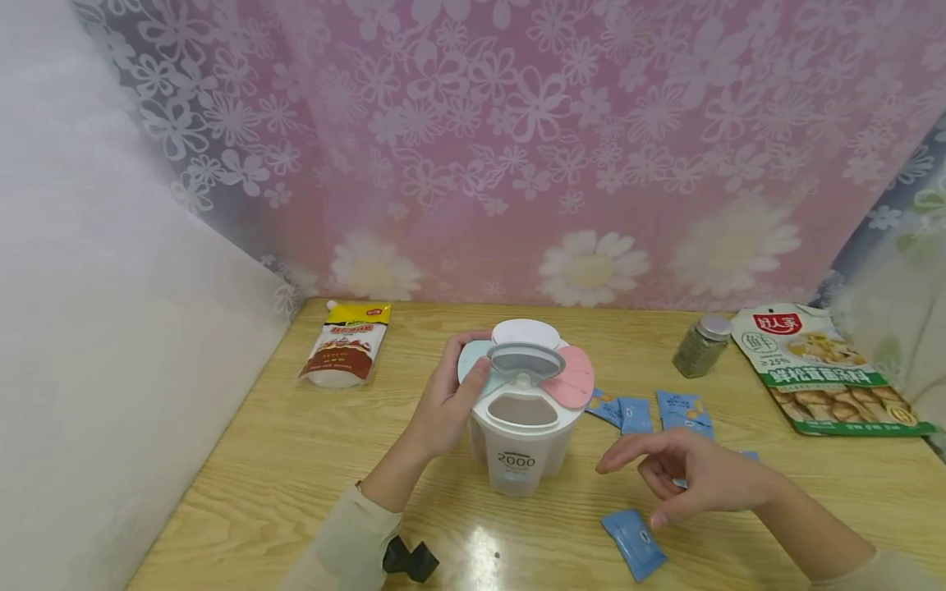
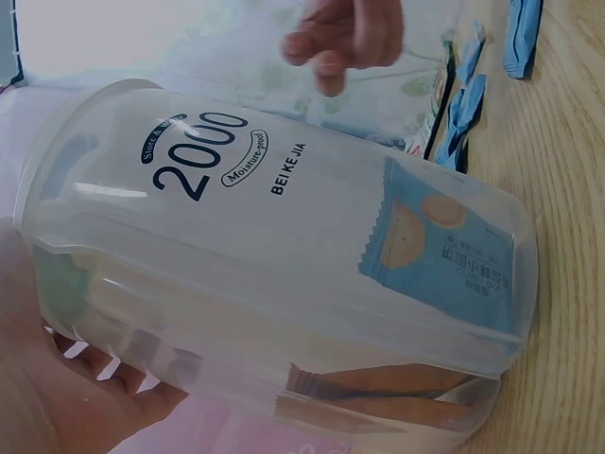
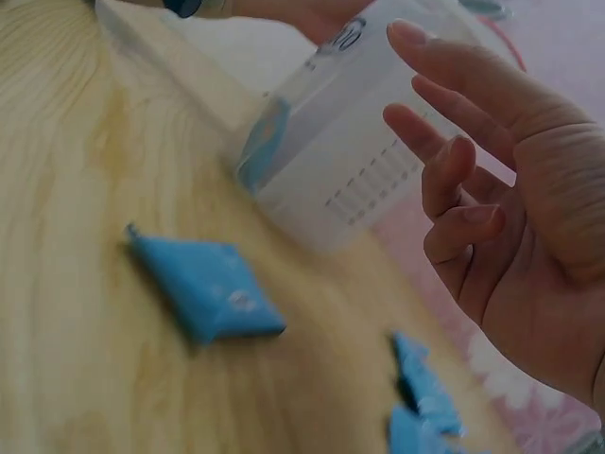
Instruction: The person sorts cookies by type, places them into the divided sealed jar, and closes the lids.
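The translucent white plastic canister (image 1: pixel 516 472), grey front flap (image 1: pixel 528 361) raised, is standing on the wood-grained surface (image 1: pixel 259 484), a blue biscuit-printed packet (image 2: pixel 442 255) showing inside. Your left grip (image 1: pixel 447 402) is curling round its upper side; your right grip (image 1: pixel 709 474), loosely bent, is holding nothing near a small blue wrapped packet (image 1: pixel 634 543). Entering askew, that could be jamming against the narrow opening (image 1: pixel 523 410).

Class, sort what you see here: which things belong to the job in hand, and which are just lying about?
Seem part of the job:
Clear storage container, held by the left hand
Blue biscuit packets, at least one inside the container, others loose
Right hand, holding nothing

Seem just lying about:
Yellow-topped pouch
Lidded jar
Bag picturing mushrooms
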`<state>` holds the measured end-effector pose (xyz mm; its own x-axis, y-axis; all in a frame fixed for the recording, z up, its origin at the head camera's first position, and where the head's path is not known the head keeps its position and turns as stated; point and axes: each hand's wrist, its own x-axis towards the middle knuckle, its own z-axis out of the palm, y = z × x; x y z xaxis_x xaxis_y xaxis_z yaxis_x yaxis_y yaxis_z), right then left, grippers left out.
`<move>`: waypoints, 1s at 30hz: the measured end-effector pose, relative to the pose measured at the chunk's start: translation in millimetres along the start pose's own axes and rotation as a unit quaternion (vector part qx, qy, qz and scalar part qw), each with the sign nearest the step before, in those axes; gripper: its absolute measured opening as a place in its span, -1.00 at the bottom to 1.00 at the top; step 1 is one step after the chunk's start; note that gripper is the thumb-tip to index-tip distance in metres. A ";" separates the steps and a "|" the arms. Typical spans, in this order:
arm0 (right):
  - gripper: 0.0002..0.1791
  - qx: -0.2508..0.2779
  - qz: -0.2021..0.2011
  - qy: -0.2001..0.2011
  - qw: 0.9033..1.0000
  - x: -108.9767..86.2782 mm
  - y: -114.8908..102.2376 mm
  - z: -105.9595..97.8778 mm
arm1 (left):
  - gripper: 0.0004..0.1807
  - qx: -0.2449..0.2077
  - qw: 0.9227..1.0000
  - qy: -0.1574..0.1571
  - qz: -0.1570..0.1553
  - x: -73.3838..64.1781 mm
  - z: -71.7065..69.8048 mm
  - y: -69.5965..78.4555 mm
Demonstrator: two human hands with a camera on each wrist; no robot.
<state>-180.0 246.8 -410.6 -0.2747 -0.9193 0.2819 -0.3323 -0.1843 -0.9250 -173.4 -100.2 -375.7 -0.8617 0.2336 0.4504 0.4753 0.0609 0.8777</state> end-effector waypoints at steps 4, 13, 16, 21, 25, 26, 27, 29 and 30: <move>-0.25 0.024 0.029 0.006 0.999 -14.3 15.8 3.6 | -0.61 0.002 1.000 0.007 0.001 1.3 -0.7 0.1; -0.28 0.018 0.084 -0.012 0.996 -33.5 36.5 12.5 | -0.61 0.001 1.000 0.005 -0.006 0.2 -0.7 -2.9; -0.33 -0.016 0.119 -0.009 0.993 -34.5 38.0 15.6 | -0.61 -0.001 1.000 0.003 -0.008 -0.3 -0.8 -3.5; -0.44 -0.080 0.156 0.006 0.984 -32.2 36.2 18.6 | -0.61 -0.005 1.000 -0.001 -0.011 -0.7 -0.1 -4.0; -0.49 -0.143 0.155 0.030 0.977 -29.9 35.8 15.7 | -0.61 -0.007 1.000 -0.002 -0.010 0.0 0.0 -3.6; -0.50 -0.152 0.166 0.037 0.974 -29.5 35.4 15.1 | -0.61 -0.009 1.000 -0.003 -0.008 0.2 0.0 -3.2; -0.52 -0.157 0.173 0.041 0.971 -29.1 35.2 14.5 | -0.61 -0.010 1.000 -0.004 -0.007 0.3 0.0 -2.8; -0.55 -0.152 0.185 0.044 0.970 -28.7 34.7 13.6 | -0.61 -0.012 1.000 -0.006 -0.005 0.4 0.1 -2.1; -0.57 -0.150 0.189 0.045 0.970 -28.5 34.4 13.4 | -0.61 -0.014 1.000 -0.006 -0.004 0.6 0.2 -1.8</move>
<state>-171.5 261.9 -453.9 -0.5008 -0.8651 -0.0290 -0.4359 0.2810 -0.8550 -174.7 -100.0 -377.0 -0.8630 0.2456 0.4414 0.4632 0.0359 0.8855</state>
